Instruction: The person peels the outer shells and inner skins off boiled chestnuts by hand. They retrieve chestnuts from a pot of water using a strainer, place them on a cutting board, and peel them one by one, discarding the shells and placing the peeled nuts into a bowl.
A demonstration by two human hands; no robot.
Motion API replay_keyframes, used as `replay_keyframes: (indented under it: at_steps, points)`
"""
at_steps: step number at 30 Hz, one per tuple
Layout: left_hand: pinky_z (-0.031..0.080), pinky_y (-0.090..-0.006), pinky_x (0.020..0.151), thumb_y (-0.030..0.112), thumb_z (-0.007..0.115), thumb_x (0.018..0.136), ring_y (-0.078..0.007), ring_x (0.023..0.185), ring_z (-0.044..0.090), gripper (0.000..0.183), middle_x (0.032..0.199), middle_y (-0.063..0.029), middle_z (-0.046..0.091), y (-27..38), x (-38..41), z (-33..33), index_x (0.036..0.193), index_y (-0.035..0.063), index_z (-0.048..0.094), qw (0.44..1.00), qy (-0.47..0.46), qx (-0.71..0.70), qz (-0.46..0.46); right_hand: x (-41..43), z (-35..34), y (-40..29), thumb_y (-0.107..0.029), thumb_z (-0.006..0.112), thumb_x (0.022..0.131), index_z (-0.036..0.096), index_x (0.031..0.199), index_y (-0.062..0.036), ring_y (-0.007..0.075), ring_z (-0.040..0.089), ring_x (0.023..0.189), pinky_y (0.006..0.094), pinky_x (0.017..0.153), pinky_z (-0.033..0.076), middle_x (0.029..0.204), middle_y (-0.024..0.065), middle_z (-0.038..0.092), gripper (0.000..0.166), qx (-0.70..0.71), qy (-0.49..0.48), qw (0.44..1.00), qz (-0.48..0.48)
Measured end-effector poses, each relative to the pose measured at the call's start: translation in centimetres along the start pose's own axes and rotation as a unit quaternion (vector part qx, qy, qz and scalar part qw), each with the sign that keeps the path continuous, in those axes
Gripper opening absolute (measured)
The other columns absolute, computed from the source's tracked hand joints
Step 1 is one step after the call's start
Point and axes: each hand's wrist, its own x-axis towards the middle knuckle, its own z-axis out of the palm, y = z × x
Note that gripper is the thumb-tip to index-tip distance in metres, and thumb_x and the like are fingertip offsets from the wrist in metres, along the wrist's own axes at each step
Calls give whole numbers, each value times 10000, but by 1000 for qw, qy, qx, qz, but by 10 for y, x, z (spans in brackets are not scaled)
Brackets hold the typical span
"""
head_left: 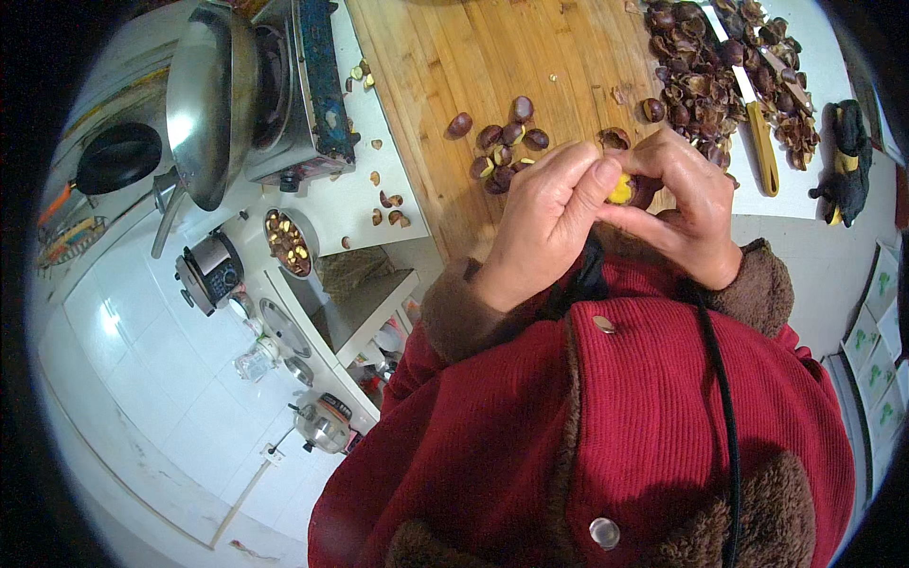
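Both my hands meet over the near edge of a wooden board (pixel 440 106). Between their fingertips is a chestnut (pixel 623 190), its yellow flesh showing beside dark shell. My left hand (pixel 550 209) presses it with the thumb; my right hand (pixel 685 202) has its fingers curled around the shell side. Left of my hands lies a group of brown chestnuts (pixel 503 155), several split with yellow showing. A piece of chestnut shell (pixel 614 138) lies just beyond my fingertips, and another chestnut (pixel 652 110) is near the board's right side.
Right of the board is a heap of chestnut shells (pixel 692 78) with a yellow-handled knife (pixel 763 149) on it. Dark gloves (pixel 845 160) lie farther right. At left are a gas stove (pixel 302 156), a metal wok (pixel 206 106) and a metal bowl of chestnuts (pixel 290 243).
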Motion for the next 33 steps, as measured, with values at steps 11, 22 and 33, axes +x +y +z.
replay_keyframes:
  at_steps: [11, 22, 33]
  points:
    - [369, -271, 540, 157, 517, 986, -83, 617, 391, 269, 640, -42, 425, -2, -3, 6, 779, -14, 494, 991, 31, -118, -52, -3, 5, 0, -161, 845, 685, 669, 967, 5, 87, 557, 637, 238, 554, 456, 745, 25, 568, 372, 126, 23, 991, 49]
    - [372, -249, 473, 72, 572, 940, -63, 543, 486, 238, 608, -55, 501, 7, -3, 20, 721, -4, 518, 975, 153, -153, -42, -10, 20, -7, -32, 666, 871, 564, 1180, -5, 83, 615, 748, 198, 666, 514, 900, 45, 644, 326, 555, 53, 771, 308]
    - [414, -255, 498, 119, 529, 972, -93, 557, 500, 200, 667, -6, 526, -2, -12, 27, 786, 46, 540, 954, 213, -194, -84, -6, 23, 2, -118, 588, 943, 553, 1227, -7, 63, 623, 770, 175, 665, 531, 965, 48, 648, 307, 791, 81, 468, 386]
